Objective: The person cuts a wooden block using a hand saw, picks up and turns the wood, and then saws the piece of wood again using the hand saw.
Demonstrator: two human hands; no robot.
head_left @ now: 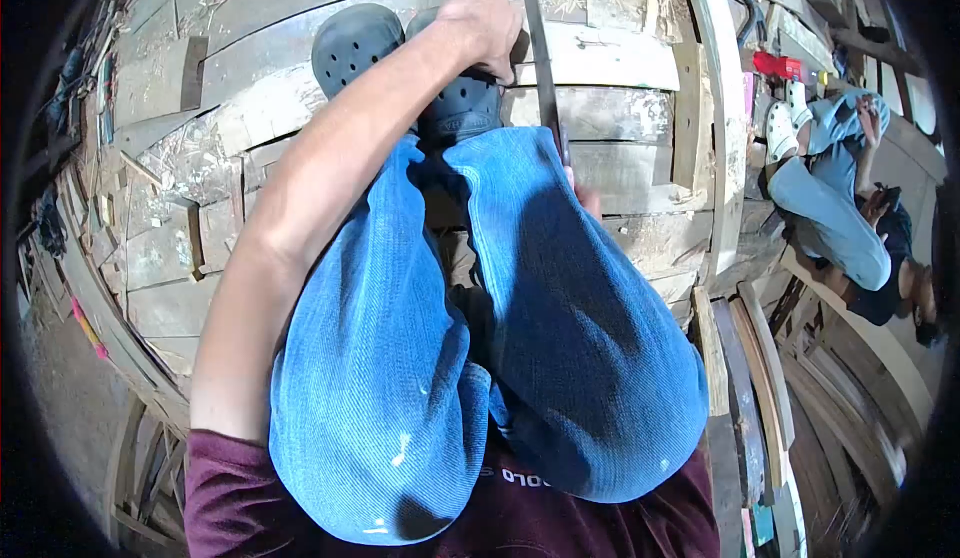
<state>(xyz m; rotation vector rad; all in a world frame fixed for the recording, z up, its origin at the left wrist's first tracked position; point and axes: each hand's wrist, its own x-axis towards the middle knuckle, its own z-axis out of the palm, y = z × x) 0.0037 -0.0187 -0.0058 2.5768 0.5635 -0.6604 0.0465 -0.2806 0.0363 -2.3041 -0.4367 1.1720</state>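
Note:
My left hand [484, 30] reaches across in front of my dark clogs [357, 46], low over the toe of the right one. Its fingers curl downward by the end of a pale wooden board [600, 58]; what they grip is hidden under the hand. Just right of it, a long thin dark strip [544, 68], like a blade, runs from the top edge down towards my right knee. My right hand [586, 194] is mostly hidden behind that knee. Its visible fingers are bent at the strip's lower end.
Planks and wood shavings cover the ground. A long upright-running beam [722, 128] lies to the right. Beyond it sits another person [835, 208] in jeans and white clogs, near a red tool [782, 67]. Stacked boards [765, 378] stand at lower right.

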